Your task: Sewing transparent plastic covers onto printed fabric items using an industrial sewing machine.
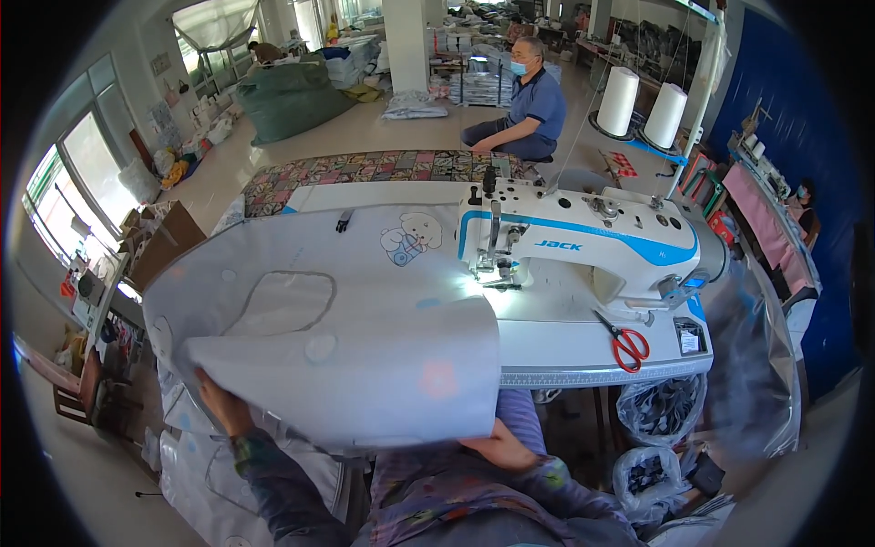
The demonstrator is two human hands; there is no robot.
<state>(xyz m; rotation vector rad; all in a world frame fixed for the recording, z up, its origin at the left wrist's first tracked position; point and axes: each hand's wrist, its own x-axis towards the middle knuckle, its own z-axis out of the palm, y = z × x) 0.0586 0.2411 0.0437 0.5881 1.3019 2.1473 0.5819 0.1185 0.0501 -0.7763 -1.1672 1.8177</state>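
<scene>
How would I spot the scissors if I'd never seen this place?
Find the big white-and-blue sewing machine on its white table. Just in front of the machine's right-hand part, near the table's front edge, lie the scissors. Their bright red handles set them apart from the small dark rectangular panel to their right.

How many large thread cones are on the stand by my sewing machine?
2. One white cone is on the left; the second cone is just to its right. Another could be hidden behind them.
</scene>
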